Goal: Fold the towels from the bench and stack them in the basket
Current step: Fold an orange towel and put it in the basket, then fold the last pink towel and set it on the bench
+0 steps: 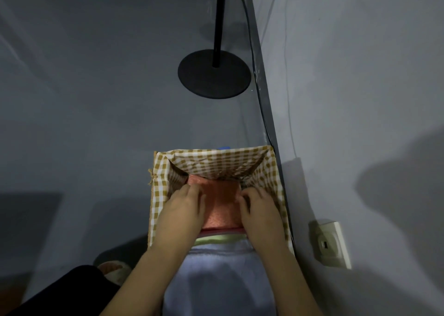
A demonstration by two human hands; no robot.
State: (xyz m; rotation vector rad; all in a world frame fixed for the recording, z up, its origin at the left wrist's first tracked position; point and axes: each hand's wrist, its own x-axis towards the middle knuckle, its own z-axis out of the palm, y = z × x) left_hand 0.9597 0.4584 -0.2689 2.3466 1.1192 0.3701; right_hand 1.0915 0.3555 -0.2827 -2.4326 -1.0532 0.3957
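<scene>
Basket (160, 195): 1, lower centre of the frame, on the floor just beside the wall on the right; lined with brown and white checked cloth that folds over its rim
Orange towel (222, 205): 1, folded, lying flat inside the basket on top of the stack, between the 2 hands
Towels under it: the edges of at least 2 more show at the near side of the basket, 1 red (223, 231) and 1 pale green (221, 239); how many lie lower in the stack cannot be told
Blue towel (221, 279): 1, hanging over the near rim of the basket and reaching down to the bottom edge of the frame
Left hand (183, 211): 1, inside the basket at its left wall, fingers bent onto the left edge of the orange towel; whether this grip pinches the cloth or only presses it cannot be told
Right hand (258, 211): 1, inside the basket at its right wall, fingers bent onto the right edge of the orange towel; grip likewise cannot be told
Floor stand (213, 73): 1, black round base with 1 black pole, upper centre of the frame, well apart from the basket
Cable (254, 59): 1, dark, running along the foot of the wall
Wall socket (330, 243): 1, white, lower right of the frame
Slipper (113, 271): 1 seen, lower left, beside a dark trouser leg (72, 289)
</scene>
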